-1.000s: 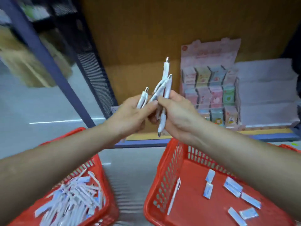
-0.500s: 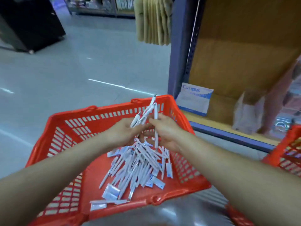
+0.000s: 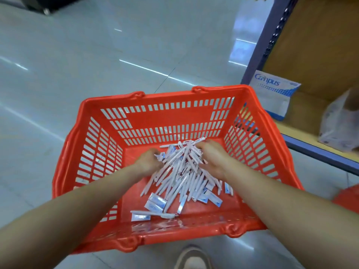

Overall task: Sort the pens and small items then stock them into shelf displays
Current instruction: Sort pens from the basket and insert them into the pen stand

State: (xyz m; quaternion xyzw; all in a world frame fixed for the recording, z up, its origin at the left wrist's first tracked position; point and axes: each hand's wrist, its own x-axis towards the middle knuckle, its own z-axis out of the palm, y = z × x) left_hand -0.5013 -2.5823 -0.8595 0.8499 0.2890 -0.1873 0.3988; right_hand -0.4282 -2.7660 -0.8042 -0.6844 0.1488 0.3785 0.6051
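A red plastic basket [image 3: 165, 96] stands on the floor below me. In it lies a heap of white pens [image 3: 180, 177] mixed with small blue-and-white packets [image 3: 155, 202]. Both my hands are down inside the basket at the far end of the heap. My right hand [image 3: 211, 160] is closed around a bundle of white pens whose tips stick out past its fingers. My left hand [image 3: 148, 162] is curled against the left side of the heap, its fingertips buried among pens and packets, so its grip is hidden.
A wooden shelf with a blue metal edge [image 3: 310, 146] runs along the right, holding a Campus paper pack [image 3: 272, 94] and a clear plastic bag [image 3: 338, 123]. A corner of a second red basket [image 3: 347, 199] shows at right. My shoe [image 3: 194, 259] is below the basket.
My view swung from the shelf display down to the left basket. Both hands, which held several pens up in the air, dropped into the basket onto the heap.
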